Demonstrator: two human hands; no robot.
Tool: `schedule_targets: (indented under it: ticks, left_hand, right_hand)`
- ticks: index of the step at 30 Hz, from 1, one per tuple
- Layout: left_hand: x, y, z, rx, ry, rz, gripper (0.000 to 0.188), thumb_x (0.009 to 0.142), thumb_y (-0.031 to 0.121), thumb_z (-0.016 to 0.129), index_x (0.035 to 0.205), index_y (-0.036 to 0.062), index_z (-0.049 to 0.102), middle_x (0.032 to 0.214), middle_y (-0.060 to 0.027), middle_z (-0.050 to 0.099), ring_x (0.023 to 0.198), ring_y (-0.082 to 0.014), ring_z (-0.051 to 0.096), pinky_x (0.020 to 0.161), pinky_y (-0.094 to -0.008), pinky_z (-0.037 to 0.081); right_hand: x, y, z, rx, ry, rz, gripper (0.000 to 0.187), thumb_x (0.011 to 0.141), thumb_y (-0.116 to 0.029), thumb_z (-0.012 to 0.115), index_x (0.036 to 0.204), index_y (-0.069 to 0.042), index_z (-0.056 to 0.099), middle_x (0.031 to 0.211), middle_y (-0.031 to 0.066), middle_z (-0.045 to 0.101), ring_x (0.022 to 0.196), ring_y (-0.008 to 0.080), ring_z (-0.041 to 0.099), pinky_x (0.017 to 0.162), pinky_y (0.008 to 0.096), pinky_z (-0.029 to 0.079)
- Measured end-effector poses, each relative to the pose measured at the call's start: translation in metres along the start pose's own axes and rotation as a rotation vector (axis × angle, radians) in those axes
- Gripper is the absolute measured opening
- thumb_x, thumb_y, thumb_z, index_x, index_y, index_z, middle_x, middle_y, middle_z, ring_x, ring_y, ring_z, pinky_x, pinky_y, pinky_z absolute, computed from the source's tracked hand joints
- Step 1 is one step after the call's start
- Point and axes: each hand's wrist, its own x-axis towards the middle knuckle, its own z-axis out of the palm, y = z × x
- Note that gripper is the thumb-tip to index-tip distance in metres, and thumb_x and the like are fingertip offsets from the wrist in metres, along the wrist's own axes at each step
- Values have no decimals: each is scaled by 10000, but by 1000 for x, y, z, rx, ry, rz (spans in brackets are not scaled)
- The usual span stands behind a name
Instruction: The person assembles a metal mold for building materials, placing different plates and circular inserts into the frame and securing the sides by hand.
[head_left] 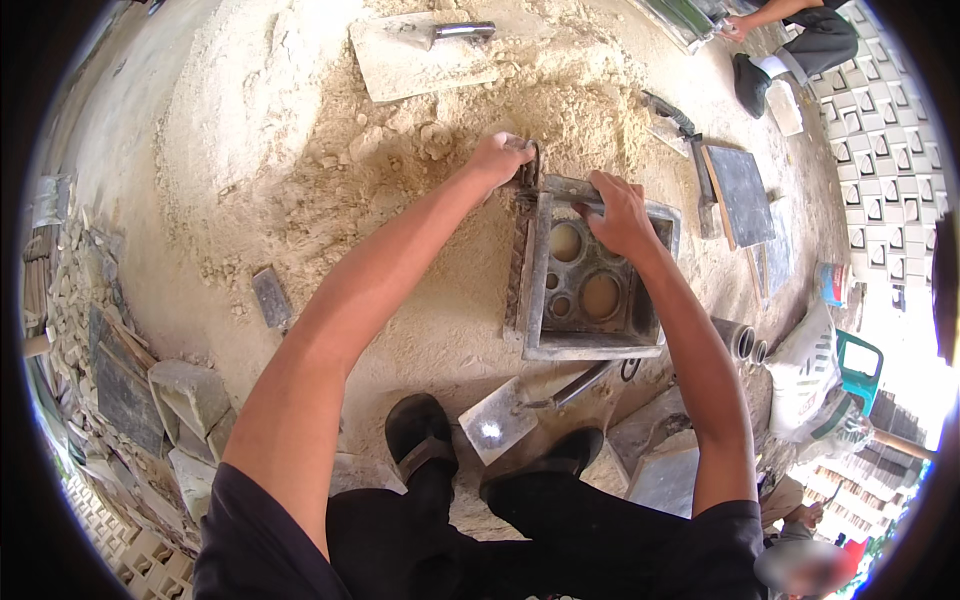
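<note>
A rectangular metal mould lies on the sandy ground in front of me, with round rings and pale material inside it. My left hand is closed around a dark metal handle at the mould's far left corner. My right hand grips the mould's far rim, its fingers over the edge and its thumb on the inner side. Close to my shoes rests a flat steel trowel with a dark handle.
A pale heap of sand or powder spreads beyond the mould, bearing a wide flat trowel. To the right are a hammer-like tool, dark boards and a white sack. Another person's hand works at the upper right.
</note>
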Motion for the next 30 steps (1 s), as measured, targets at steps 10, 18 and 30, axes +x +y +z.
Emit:
schedule_targets:
  ticks: [10,18,30]
  left_hand:
    - [-20,15,-2,-137,-92,-56,451,942,198,592,1348,27,492,1109,-127,646,940,-168,635,823,-308,517]
    - [-60,-3,6,250,103,186,349,955,170,554,1256,-5,565,1139,-145,661,997,-205,654,866,-328,522]
    - [-54,13,-14,651,-67,562,477,986,181,350,1451,78,371,1521,-135,308,1357,-282,391,1112,-402,354]
  right_hand:
    - [-3,0,-1,-27,-11,22,357,807,-208,714,1063,-32,537,997,127,602,1056,310,540,945,449,349]
    - [-4,3,1,-40,4,13,352,811,-197,698,1075,-35,533,1022,126,604,1059,320,541,945,460,349]
    - [-2,1,4,-20,63,-43,276,799,-169,676,1009,-53,539,972,111,602,1019,308,550,905,458,348]
